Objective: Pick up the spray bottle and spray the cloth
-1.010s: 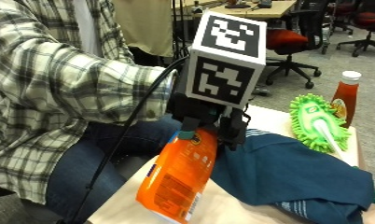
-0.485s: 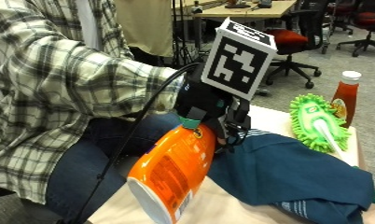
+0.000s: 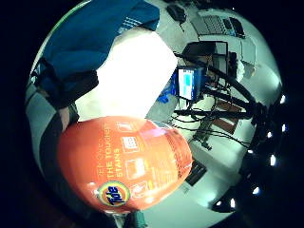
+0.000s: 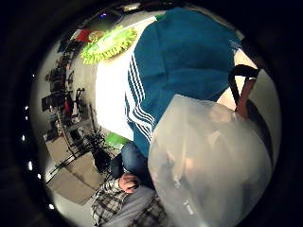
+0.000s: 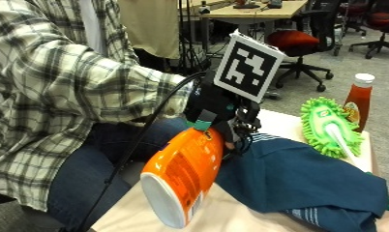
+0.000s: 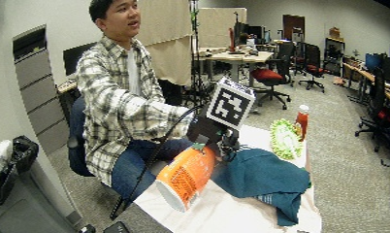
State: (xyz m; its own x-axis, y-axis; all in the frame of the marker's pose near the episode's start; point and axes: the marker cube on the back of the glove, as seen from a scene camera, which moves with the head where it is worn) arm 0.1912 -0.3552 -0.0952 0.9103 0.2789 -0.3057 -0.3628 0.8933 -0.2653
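Since the earlier moments the orange spray bottle [image 5: 182, 181] has swung up from hanging nearly upright to a steep tilt, its white base now raised toward the near edge of the desk [image 5: 246, 220] and its neck pointing down at the cloth. The gloved right hand [image 5: 217, 108] holds it by the neck, fingers [image 5: 236, 130] curled round the trigger end, the bottle lifted off the surface. The dark teal cloth [image 5: 304, 181] lies rumpled on the desk just beneath the nozzle end, white stripes showing at its lower edge; from the thumb side palm view the stripes [image 4: 137, 90] run along its border. Beyond the cloth rests a bright green duster head [image 5: 330, 125], and next to it stands a red sauce bottle [image 5: 358, 99] with a white cap. The desk top is pale. Behind, the room holds office chairs [image 5: 304, 41], other tables, and grey carpet.
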